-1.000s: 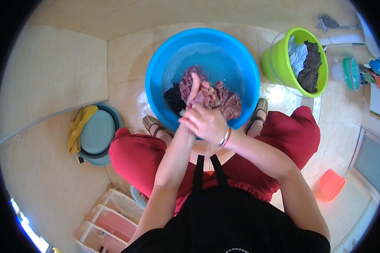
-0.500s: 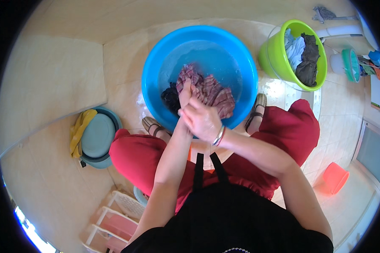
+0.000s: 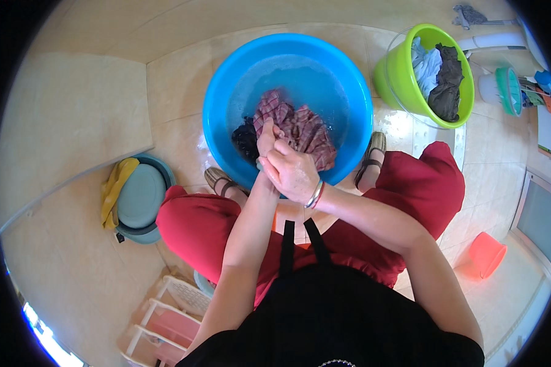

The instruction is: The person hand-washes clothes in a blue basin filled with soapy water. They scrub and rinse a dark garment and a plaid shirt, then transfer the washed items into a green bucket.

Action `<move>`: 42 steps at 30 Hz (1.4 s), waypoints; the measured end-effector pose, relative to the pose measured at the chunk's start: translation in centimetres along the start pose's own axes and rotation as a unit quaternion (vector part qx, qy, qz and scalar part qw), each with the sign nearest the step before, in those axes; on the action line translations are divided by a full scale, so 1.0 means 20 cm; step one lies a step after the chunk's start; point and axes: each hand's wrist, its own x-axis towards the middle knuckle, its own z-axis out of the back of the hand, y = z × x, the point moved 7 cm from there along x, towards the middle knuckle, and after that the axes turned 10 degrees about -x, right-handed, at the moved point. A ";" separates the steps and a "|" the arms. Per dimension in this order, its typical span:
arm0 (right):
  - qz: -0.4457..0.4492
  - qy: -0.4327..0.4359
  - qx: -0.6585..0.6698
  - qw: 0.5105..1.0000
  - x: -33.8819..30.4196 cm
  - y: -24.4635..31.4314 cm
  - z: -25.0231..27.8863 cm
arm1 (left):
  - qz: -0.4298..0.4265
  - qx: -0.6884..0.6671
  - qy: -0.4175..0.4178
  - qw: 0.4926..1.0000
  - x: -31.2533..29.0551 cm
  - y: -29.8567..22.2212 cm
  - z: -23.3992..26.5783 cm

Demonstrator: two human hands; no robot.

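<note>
A wet plaid cloth (image 3: pixel 313 136), reddish-purple with pale lines, lies bunched in the large blue basin (image 3: pixel 213 122) of water. My left hand (image 3: pixel 267 142) grips its near part, thumb pointing away from me and most fingers hidden. Across the left wrist lies my right hand (image 3: pixel 292 174), closed, with bangles at its own wrist. A small greyish-green bit shows at its fingertips; I cannot tell what it is. Beside the left hand, a dark cloth (image 3: pixel 245 140) sits in the water against the plaid one.
A lime-green bucket (image 3: pixel 393 79) with light blue and dark cloths stands at the far right. Stacked basins (image 3: pixel 142 196) with a yellow cloth (image 3: pixel 116 189) are at the left. A white rack (image 3: pixel 165 306) stands near left, an orange-red bucket (image 3: pixel 487 254) at the right.
My hands stay crossed at the plaid cloth and have shifted only very slightly. The whole view has moved a little; nothing was let go.
</note>
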 end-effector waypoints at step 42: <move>-0.077 0.040 -0.104 0.991 -0.01 -0.42 -0.13 | 0.023 0.004 -0.032 0.999 -0.08 0.19 -0.03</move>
